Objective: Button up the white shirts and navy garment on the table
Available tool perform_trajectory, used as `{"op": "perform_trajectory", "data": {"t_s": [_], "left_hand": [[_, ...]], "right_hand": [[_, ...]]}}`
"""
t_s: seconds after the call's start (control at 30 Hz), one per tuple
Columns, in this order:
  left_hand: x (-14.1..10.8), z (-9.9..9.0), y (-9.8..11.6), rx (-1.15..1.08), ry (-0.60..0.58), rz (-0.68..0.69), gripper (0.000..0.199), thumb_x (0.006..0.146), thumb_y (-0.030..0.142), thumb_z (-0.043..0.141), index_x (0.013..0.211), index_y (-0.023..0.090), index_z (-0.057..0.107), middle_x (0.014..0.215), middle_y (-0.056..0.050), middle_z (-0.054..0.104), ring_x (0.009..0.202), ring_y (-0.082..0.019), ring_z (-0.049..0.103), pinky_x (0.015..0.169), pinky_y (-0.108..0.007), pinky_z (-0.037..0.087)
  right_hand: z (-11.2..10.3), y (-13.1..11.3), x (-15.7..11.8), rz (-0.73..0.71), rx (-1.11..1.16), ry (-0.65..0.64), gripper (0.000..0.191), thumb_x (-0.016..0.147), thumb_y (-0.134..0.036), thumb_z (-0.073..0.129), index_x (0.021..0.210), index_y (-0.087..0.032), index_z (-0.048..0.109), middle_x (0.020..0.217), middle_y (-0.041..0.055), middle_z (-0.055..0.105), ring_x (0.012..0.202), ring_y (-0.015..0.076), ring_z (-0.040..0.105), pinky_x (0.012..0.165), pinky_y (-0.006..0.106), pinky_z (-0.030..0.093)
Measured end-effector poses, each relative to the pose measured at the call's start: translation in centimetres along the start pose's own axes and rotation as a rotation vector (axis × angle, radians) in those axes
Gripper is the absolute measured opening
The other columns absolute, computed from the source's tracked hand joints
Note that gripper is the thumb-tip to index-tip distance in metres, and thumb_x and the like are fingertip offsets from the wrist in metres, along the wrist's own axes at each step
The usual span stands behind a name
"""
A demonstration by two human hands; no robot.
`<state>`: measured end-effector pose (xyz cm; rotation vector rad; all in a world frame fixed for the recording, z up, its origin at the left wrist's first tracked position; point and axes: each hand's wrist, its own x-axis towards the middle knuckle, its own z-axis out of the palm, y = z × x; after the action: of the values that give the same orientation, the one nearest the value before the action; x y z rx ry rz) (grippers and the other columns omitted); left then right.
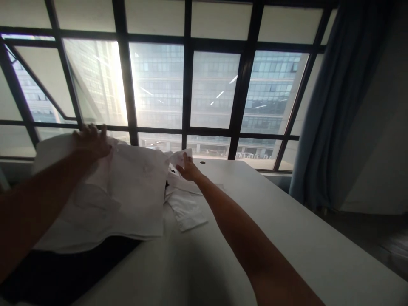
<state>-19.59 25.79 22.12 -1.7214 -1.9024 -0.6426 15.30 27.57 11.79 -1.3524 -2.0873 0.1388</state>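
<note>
Shirt point(140, 187): white, spread on the table point(274, 229), partly over a dark cloth point(73, 272).
Left hand point(92, 141): at the shirt's far part, fingers parted (they blur); any grip, I cannot tell.
Right hand point(188, 168): at white fabric beyond the sleeve point(186, 208), thumb apart; pinching or not, I cannot tell.
</note>
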Motion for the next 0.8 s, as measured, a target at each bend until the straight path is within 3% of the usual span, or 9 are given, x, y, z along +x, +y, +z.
{"op": "perform_trajectory", "data": {"t_s": [0.03,0.1,0.2,0.27,0.33,0.43,0.57,0.8], "left_hand": [[-1.5,0.8,1.6,0.045,-0.064,-0.019,0.061,0.088,0.037,0.056,0.141,0.008,0.047,0.151,-0.021,0.039,0.142,-0.048,0.019,0.109,-0.067,0.016],[-5.7,2.7,5.1,0.056,-0.238,0.113,0.070,0.085,0.039,0.063,0.144,0.006,0.043,0.153,-0.026,0.034,0.141,-0.044,0.028,0.110,-0.066,0.018],[-12.9,5.4,9.9,-0.016,-0.468,0.296,0.057,0.089,0.043,0.058,0.137,0.013,0.055,0.145,-0.020,0.049,0.133,-0.038,0.045,0.110,-0.057,0.029],[-17.1,6.5,12.3,-0.096,-0.651,0.386,0.053,0.089,0.049,0.055,0.131,0.017,0.061,0.136,-0.017,0.058,0.124,-0.035,0.055,0.104,-0.048,0.041],[-20.4,7.1,14.1,-0.154,-0.742,0.429,0.052,0.088,0.052,0.054,0.126,0.019,0.064,0.133,-0.015,0.061,0.121,-0.033,0.057,0.100,-0.043,0.045],[-23.3,7.1,16.1,-0.193,-0.715,0.456,0.052,0.086,0.051,0.055,0.124,0.017,0.066,0.131,-0.016,0.062,0.121,-0.033,0.057,0.100,-0.044,0.045],[-25.3,6.6,17.9,-0.202,-0.634,0.425,0.045,0.088,0.044,0.055,0.121,0.015,0.067,0.127,-0.016,0.063,0.120,-0.033,0.057,0.098,-0.045,0.046],[-29.9,7.2,19.9,-0.303,-0.472,0.477,0.030,0.093,0.034,0.050,0.112,0.019,0.068,0.125,-0.010,0.064,0.116,-0.026,0.058,0.098,-0.036,0.045]], "right_hand": [[0.8,0.4,-1.2,0.026,-0.060,-0.056,0.072,0.097,-0.041,0.051,0.155,-0.012,0.019,0.150,0.0236,0.033,0.129,0.0350,0.046,0.105,0.052,0.037],[2.2,1.4,-4.8,0.025,-0.194,-0.167,0.066,0.095,-0.039,0.054,0.152,-0.015,0.031,0.147,0.0208,0.041,0.125,0.0350,0.050,0.104,0.051,0.038],[3.5,3.5,-11.7,-0.013,-0.296,-0.286,0.052,0.092,-0.034,0.059,0.140,-0.018,0.051,0.137,0.0156,0.053,0.116,0.0310,0.058,0.098,0.042,0.044],[3.3,4.8,-16.0,-0.002,-0.330,-0.288,0.042,0.090,-0.031,0.061,0.131,-0.020,0.060,0.129,0.0119,0.059,0.110,0.0275,0.061,0.095,0.037,0.044],[2.5,5.9,-19.4,0.014,-0.346,-0.267,0.034,0.090,-0.030,0.061,0.122,-0.021,0.066,0.121,0.0099,0.063,0.108,0.0253,0.061,0.095,0.035,0.043],[0.4,7.0,-22.8,0.055,-0.344,-0.230,0.025,0.091,-0.028,0.060,0.112,-0.019,0.071,0.117,0.0093,0.065,0.107,0.0237,0.060,0.095,0.034,0.043],[-2.2,7.7,-25.3,0.122,-0.319,-0.179,0.022,0.090,-0.028,0.062,0.107,-0.016,0.071,0.115,0.0092,0.065,0.107,0.0225,0.059,0.091,0.031,0.044],[-2.1,7.5,-27.9,0.177,-0.268,-0.183,0.019,0.092,-0.026,0.059,0.102,-0.017,0.072,0.112,0.0074,0.065,0.102,0.0191,0.059,0.085,0.026,0.045]]}}
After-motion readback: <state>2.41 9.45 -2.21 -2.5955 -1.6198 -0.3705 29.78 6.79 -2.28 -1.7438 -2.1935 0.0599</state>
